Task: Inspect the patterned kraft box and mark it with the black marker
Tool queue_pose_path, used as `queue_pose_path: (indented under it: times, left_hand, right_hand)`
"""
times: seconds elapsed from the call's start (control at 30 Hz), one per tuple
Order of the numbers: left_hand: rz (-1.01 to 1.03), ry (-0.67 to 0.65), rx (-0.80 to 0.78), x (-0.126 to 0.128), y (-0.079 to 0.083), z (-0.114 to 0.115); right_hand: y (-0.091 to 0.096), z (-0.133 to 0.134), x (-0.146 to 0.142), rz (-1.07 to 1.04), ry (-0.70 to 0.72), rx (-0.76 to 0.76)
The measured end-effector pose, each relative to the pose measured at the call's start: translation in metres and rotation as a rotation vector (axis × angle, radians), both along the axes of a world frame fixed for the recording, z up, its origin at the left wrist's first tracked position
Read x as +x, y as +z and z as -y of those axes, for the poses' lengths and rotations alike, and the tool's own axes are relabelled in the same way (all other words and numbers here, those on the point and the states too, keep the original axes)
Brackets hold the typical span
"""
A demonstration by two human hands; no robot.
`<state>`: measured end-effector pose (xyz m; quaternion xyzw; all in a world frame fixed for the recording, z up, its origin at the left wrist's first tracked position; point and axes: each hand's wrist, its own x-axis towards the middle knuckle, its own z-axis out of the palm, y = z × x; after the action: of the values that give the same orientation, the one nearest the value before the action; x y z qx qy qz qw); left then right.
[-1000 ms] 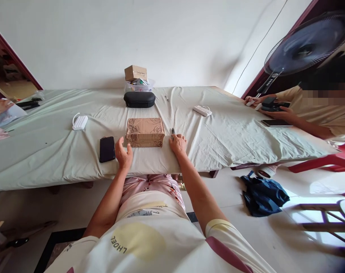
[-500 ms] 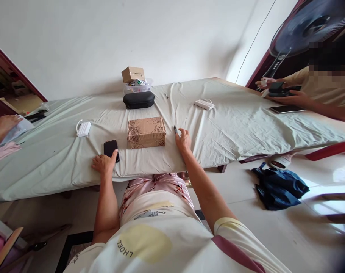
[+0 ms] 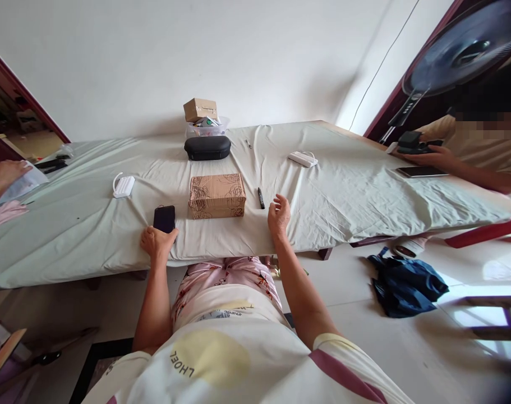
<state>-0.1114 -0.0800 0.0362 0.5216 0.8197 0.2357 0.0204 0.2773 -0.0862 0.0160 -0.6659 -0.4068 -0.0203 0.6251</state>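
Note:
My left hand spans the near end of a black smartphone at the table's front edge, thumb on its right side and fingers at its left; the palm hides that end. My right hand rests on the cloth, fingers loosely curled and apart, with nothing in it. Just left of it lies a black marker pen, not touched. Between my hands stands a brown cardboard box printed with dark rose outlines.
Behind the box sit a black zip case and a plastic bin topped by a small carton. White power banks lie left and right. One person's hand is at far left; another person holds a dark device at right.
My right hand has let go of the marker pen and moved slightly right, leaving the pen on the cloth. My left hand's fingers have drawn in closer around the smartphone.

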Motion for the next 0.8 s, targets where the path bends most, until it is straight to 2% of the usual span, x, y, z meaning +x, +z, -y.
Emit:
queue_pose_path:
  times: [0.13,0.23,0.3,0.43,0.5,0.6,0.7,0.8]
  left_hand:
    - [0.112,0.011,0.177,0.007,0.004,0.023]
    - [0.239,-0.036,0.318,0.029,0.007,0.045]
    - [0.320,-0.155,0.409,0.053,0.011,0.059]
    - [0.479,-0.452,0.511,0.108,0.024,0.075]
    - [0.521,-0.530,0.532,0.133,0.031,0.080]
    - [0.566,-0.578,0.540,0.162,0.037,0.089]
    - [0.608,-0.608,0.532,0.179,0.036,0.101]
    - [0.635,-0.612,0.517,0.186,0.029,0.110]
  right_hand:
    - [-0.005,0.032,-0.017,-0.042,0.084,0.096]
    - [-0.006,0.059,-0.040,-0.128,0.205,0.114]
    - [-0.006,0.078,-0.059,-0.190,0.378,0.066]
    - [-0.004,0.119,-0.092,-0.266,0.880,-0.184]
    - [-0.001,0.137,-0.104,-0.348,1.042,-0.254]
    - [0.006,0.156,-0.115,-0.428,1.042,-0.217]
    - [0.012,0.166,-0.119,-0.439,0.912,-0.136]
    - [0.014,0.170,-0.119,-0.437,0.808,-0.112]
